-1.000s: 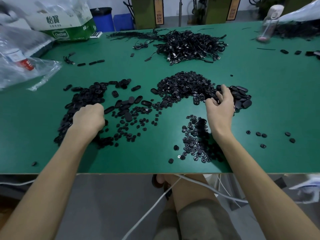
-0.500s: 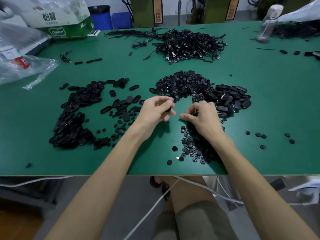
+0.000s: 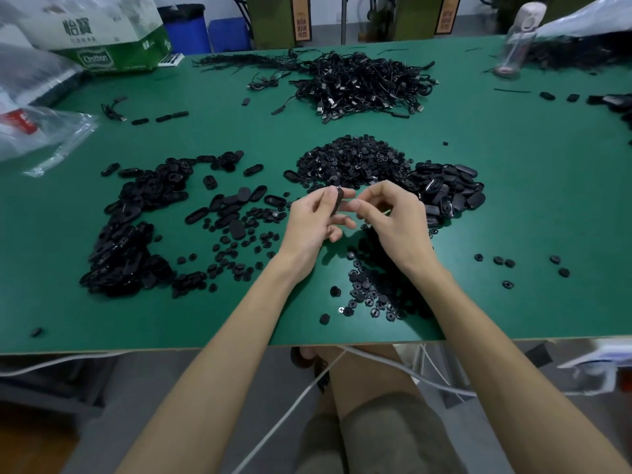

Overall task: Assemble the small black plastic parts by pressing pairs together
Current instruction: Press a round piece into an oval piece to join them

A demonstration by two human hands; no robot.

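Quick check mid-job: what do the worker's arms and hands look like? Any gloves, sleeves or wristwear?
No gloves on the left hand or the right hand. No sleeve edge shows anywhere up to the frame's bottom. No watch, band or ring shows on the sides facing the camera. The only clothing in view is grey-green shorts.

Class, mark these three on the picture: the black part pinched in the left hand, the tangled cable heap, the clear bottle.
black part (image 3: 337, 204): head view, middle of its narrow edge.
cable heap (image 3: 362, 84): head view, centre of the tangle.
clear bottle (image 3: 514, 46): head view, its see-through body.
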